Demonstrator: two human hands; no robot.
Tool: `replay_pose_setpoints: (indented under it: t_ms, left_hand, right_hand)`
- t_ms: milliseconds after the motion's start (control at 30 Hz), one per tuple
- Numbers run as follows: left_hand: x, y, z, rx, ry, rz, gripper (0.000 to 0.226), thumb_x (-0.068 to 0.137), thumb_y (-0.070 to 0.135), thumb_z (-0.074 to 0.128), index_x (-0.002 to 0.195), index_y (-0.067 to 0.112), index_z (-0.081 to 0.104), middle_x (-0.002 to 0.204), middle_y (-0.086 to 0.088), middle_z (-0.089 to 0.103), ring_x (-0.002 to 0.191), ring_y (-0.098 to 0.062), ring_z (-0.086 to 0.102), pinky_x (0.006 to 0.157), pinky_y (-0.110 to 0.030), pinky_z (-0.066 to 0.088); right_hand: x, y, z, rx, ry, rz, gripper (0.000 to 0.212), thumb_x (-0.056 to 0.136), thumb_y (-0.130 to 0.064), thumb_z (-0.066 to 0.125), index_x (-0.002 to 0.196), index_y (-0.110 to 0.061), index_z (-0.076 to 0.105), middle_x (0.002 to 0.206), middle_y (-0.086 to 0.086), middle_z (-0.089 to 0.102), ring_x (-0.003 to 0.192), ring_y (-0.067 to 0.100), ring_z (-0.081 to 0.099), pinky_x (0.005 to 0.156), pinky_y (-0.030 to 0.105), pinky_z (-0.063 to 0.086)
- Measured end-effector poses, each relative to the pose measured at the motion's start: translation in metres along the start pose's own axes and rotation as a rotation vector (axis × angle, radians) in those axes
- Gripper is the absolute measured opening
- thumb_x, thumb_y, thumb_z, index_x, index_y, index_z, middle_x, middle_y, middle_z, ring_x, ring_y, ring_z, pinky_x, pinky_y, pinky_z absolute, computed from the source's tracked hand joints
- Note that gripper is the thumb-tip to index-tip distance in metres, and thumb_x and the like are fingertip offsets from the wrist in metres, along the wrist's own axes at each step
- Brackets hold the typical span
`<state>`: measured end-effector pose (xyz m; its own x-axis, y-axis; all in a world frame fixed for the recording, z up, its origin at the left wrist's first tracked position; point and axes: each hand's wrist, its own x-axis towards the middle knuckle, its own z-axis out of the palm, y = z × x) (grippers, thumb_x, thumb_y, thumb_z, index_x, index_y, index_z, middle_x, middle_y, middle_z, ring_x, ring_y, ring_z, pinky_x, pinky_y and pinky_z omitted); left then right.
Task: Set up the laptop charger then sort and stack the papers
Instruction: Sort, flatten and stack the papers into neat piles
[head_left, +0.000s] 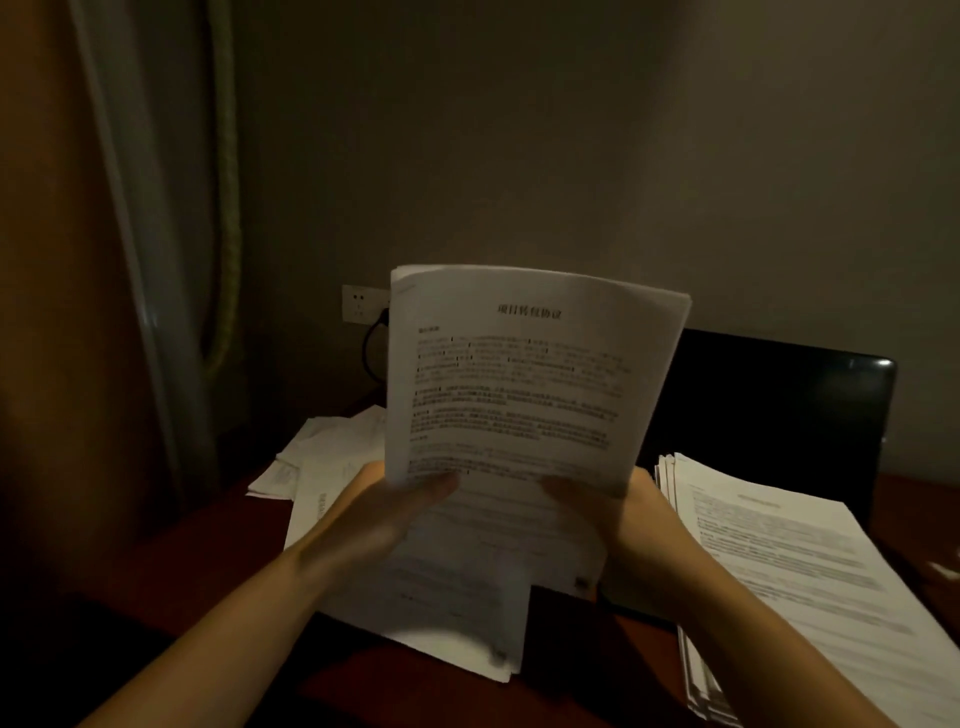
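A sheaf of papers (530, 374) is held upright above the desk (208, 545), its lower edge clamped by the left hand (395, 514) and right hand (618, 519) with thumbs laid over the front (fingers hidden behind), prob. so the heading can be read for sorting. A cable (371, 348) is seen at the wall socket (361, 304), so the charger appears plugged in. Loose sheets (447, 587) lie beneath the hands. A neater stack (810, 561) rests at right by the laptop (779, 400), likely the sorted pile.

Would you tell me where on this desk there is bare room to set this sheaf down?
Bare desk lies left of the loose papers, and a smaller patch sits near you between them and the right stack. The middle and right are crowded; the laptop fills the back.
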<state>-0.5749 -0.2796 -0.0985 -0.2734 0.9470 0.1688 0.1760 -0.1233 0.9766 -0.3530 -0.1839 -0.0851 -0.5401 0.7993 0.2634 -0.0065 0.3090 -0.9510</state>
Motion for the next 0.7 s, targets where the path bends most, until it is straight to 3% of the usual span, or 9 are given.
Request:
replay_pose_setpoints:
  t_ms: [133, 233, 400, 467, 567, 700]
  left_hand:
    - [-0.005, 0.003, 0.019, -0.047, 0.034, -0.032, 0.020, 0.097, 0.025, 0.062, 0.115, 0.024, 0.071, 0.108, 0.005, 0.076, 0.102, -0.014, 0.072, 0.096, -0.045, 0.056]
    - [-0.009, 0.006, 0.047, -0.159, 0.070, -0.015, 0.026, 0.100, 0.014, 0.057, 0.119, 0.032, 0.061, 0.108, 0.006, 0.076, 0.099, -0.013, 0.073, 0.088, -0.041, 0.058]
    - [-0.008, 0.005, 0.102, -0.176, 0.070, -0.010, 0.063, 0.100, 0.006, 0.055, 0.138, 0.053, 0.037, 0.110, 0.004, 0.075, 0.093, -0.017, 0.075, 0.080, -0.045, 0.062]
    - [-0.007, 0.003, 0.124, -0.167, 0.018, -0.024, 0.069, 0.100, 0.002, 0.052, 0.142, 0.054, 0.035, 0.113, 0.005, 0.074, 0.097, -0.018, 0.074, 0.081, -0.047, 0.062]
    - [-0.002, 0.000, 0.156, -0.172, -0.041, -0.060, 0.074, 0.100, 0.000, 0.053, 0.145, 0.056, 0.035, 0.122, 0.005, 0.071, 0.103, -0.020, 0.073, 0.085, -0.048, 0.061]
    - [0.004, 0.000, 0.195, -0.138, -0.080, -0.060, 0.069, 0.099, 0.001, 0.057, 0.137, 0.056, 0.039, 0.109, 0.015, 0.074, 0.096, -0.011, 0.074, 0.081, -0.039, 0.062]
  right_hand:
    - [-0.010, -0.008, -0.020, -0.096, 0.024, 0.013, 0.022, 0.090, -0.020, 0.072, 0.112, -0.019, 0.072, 0.101, -0.002, 0.078, 0.092, 0.017, 0.075, 0.077, 0.036, 0.061]
    - [-0.022, -0.012, -0.041, -0.098, 0.078, 0.019, 0.026, 0.091, -0.017, 0.070, 0.116, -0.017, 0.069, 0.105, 0.000, 0.077, 0.095, 0.021, 0.075, 0.081, 0.041, 0.061]
    - [-0.046, -0.008, -0.086, -0.124, 0.272, 0.068, 0.034, 0.091, -0.018, 0.071, 0.122, -0.021, 0.059, 0.112, 0.000, 0.074, 0.098, 0.019, 0.074, 0.083, 0.043, 0.062]
    - [-0.056, -0.004, -0.106, -0.142, 0.357, 0.119, 0.031, 0.094, -0.019, 0.067, 0.122, -0.022, 0.055, 0.114, -0.001, 0.072, 0.095, 0.018, 0.074, 0.080, 0.039, 0.063]
    - [-0.074, 0.003, -0.138, -0.110, 0.437, 0.193, 0.024, 0.100, -0.012, 0.056, 0.121, -0.022, 0.053, 0.106, -0.002, 0.073, 0.081, 0.012, 0.076, 0.059, 0.024, 0.059]
    - [-0.093, 0.012, -0.176, -0.188, 0.479, 0.280, 0.036, 0.101, -0.010, 0.053, 0.128, -0.034, 0.052, 0.099, -0.014, 0.073, 0.087, 0.010, 0.072, 0.067, 0.026, 0.058]
